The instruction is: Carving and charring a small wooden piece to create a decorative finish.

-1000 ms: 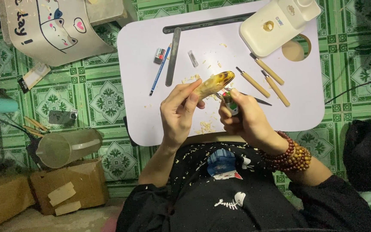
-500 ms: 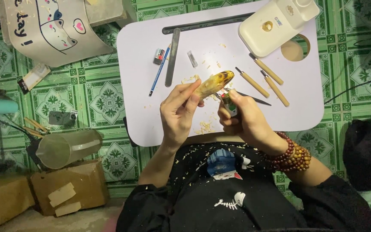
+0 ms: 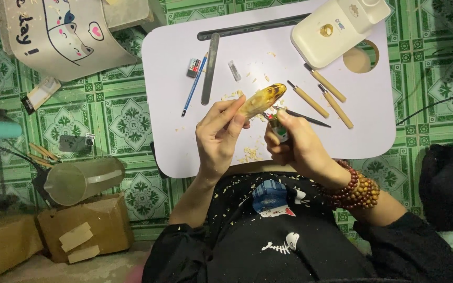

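My left hand [image 3: 220,139] holds a small yellowish carved wooden piece [image 3: 262,98] with a scorched dark tip, raised over a white lap table [image 3: 174,94]. My right hand [image 3: 295,149] grips a small lighter [image 3: 278,129] just below that tip; no flame is visible. A beaded wooden bracelet [image 3: 356,189] circles my right wrist. Wood shavings [image 3: 250,153] lie on the table and on my black shirt.
On the table lie three wooden-handled carving tools [image 3: 323,94], a thin dark tool [image 3: 302,118], a blue pencil [image 3: 194,85], an eraser [image 3: 193,67], a grey file [image 3: 210,68] and a cream device [image 3: 336,29]. On the green tiled floor: clear jug [image 3: 82,180], cardboard boxes [image 3: 82,230], phone [image 3: 74,142].
Both hands stay almost still; the wooden piece and the lighter keep their places near each other.
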